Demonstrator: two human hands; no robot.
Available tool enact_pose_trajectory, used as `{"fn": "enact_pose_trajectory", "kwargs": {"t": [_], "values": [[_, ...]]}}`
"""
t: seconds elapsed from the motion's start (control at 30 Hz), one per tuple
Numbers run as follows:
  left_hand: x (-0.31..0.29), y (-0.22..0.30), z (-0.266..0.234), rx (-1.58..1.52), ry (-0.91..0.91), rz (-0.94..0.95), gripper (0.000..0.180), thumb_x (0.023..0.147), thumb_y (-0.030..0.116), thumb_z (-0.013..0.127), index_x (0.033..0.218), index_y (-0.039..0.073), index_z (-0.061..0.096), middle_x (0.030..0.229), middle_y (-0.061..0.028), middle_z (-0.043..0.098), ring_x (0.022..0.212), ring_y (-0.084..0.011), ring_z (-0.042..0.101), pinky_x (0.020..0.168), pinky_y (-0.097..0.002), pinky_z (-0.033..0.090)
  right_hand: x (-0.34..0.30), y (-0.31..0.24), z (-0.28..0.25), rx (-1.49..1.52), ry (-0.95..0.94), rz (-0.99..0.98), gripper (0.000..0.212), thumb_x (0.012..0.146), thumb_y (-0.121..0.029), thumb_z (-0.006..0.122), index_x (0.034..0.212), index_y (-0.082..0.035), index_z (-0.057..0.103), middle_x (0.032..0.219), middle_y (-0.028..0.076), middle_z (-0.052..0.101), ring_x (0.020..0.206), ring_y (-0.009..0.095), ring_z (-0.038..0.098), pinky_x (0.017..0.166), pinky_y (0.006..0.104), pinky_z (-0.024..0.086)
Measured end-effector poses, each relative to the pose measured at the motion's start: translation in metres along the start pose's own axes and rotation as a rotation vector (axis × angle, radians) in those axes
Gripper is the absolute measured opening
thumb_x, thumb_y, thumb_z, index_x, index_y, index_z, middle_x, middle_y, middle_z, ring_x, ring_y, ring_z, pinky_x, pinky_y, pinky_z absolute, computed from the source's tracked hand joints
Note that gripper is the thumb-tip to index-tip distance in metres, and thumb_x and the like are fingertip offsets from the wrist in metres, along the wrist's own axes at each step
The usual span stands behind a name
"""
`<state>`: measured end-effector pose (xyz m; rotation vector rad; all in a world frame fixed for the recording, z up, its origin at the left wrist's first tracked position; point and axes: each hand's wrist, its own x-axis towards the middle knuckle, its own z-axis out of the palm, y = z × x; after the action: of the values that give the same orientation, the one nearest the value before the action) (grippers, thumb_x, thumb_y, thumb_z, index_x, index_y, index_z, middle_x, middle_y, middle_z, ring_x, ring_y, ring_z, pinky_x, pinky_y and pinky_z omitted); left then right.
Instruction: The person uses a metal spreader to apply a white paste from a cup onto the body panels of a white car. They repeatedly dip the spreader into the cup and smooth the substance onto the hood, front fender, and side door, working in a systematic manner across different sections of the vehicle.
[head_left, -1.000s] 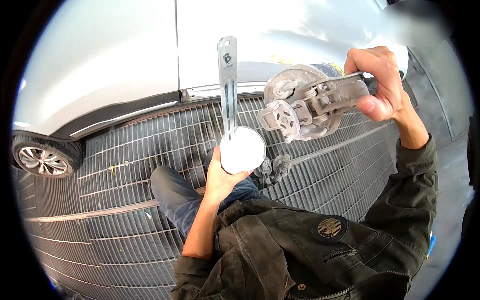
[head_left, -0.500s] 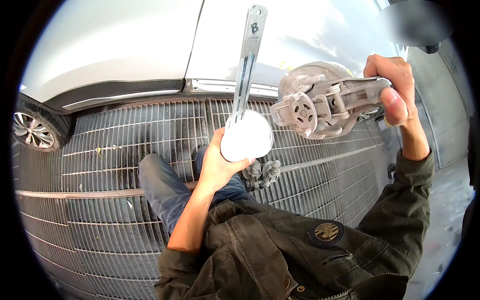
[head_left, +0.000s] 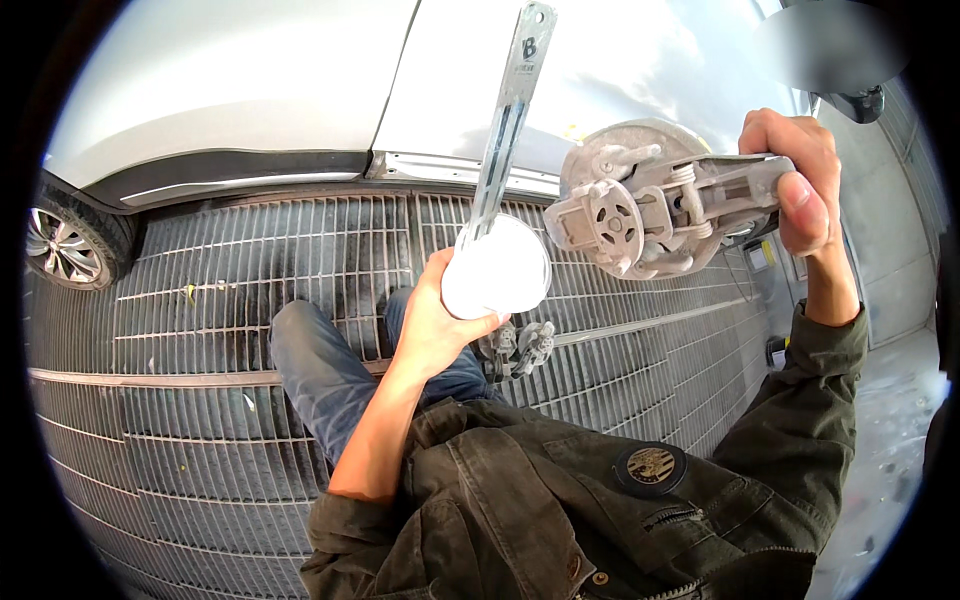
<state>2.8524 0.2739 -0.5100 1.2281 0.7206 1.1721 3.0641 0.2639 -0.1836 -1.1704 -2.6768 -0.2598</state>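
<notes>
Below me are my two jeans-clad legs (head_left: 340, 370), and ahead of them both my hands are full. My left hand (head_left: 440, 318) is wrapped round one white cup (head_left: 497, 275), its contents lost in glare; one long metal strip (head_left: 508, 125) stands in it, slanting up and a little right, its holed end pointing toward the car. My right hand (head_left: 808, 170) is closed on the handle end of one dusty grey lever tool (head_left: 655, 205), held crosswise right of the cup and apart from it, its slotted knob pointing left. A second ago the strip was nearly straight; now it leans right, and the tool sits farther right in view. Beyond the grated floor (head_left: 230, 475) stands one pale car (head_left: 230, 90), one wheel (head_left: 68, 247) showing
</notes>
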Motion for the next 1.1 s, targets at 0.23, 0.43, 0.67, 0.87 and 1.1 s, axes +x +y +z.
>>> {"fn": "enact_pose_trajectory", "kwargs": {"t": [0.23,0.43,0.67,0.87,1.1], "values": [[0.001,-0.002,-0.002,-0.002,0.012,0.013,0.075,0.063,0.01,0.087,0.127,-0.002,0.049,0.115,-0.0142,0.064,0.11,-0.0223,0.06,0.095,-0.0357,0.047,0.003,0.001,0.002,0.011,0.025,0.005,0.058,0.085,-0.056,0.044,0.07,0.0,0.052,0.053,0.005,0.046,0.047,0.017,0.046,0.046,0.0296,0.032],[0.002,-0.003,-0.004,0.034,0.013,0.001,0.076,0.063,0.011,0.087,0.127,-0.002,0.049,0.115,-0.0148,0.064,0.11,-0.0228,0.061,0.095,-0.036,0.048,0.004,0.002,0.002,0.011,0.057,-0.001,0.063,0.085,-0.061,0.043,0.069,0.0,0.05,0.053,0.003,0.044,0.046,0.015,0.044,0.045,0.0287,0.029],[0.003,-0.007,-0.003,-0.012,0.012,0.007,0.076,0.063,0.011,0.087,0.127,-0.002,0.049,0.116,-0.0143,0.064,0.11,-0.0224,0.06,0.095,-0.0358,0.048,0.008,0.002,0.001,0.014,0.067,-0.037,0.067,0.085,-0.065,0.045,0.07,0.0,0.051,0.053,0.002,0.044,0.047,0.014,0.046,0.046,0.0279,0.031],[0.005,-0.007,0.001,-0.076,-0.028,0.006,0.074,0.064,0.007,0.086,0.128,-0.001,0.048,0.116,-0.0127,0.063,0.111,-0.0208,0.059,0.096,-0.035,0.047,0.003,0.008,-0.001,-0.023,0.1,-0.067,0.08,0.08,-0.079,0.046,0.071,0.0,0.051,0.055,0.001,0.044,0.048,0.013,0.046,0.046,0.0262,0.032],[0.007,-0.012,0.001,-0.084,-0.048,-0.068,0.073,0.063,0.006,0.085,0.127,-0.001,0.049,0.116,-0.0116,0.063,0.11,-0.0201,0.059,0.096,-0.0345,0.047,-0.014,0.019,0.003,0.017,0.173,0.049,0.086,0.078,-0.086,0.042,0.07,-0.001,0.05,0.057,-0.001,0.044,0.05,0.01,0.044,0.046,0.0255,0.03]]}}
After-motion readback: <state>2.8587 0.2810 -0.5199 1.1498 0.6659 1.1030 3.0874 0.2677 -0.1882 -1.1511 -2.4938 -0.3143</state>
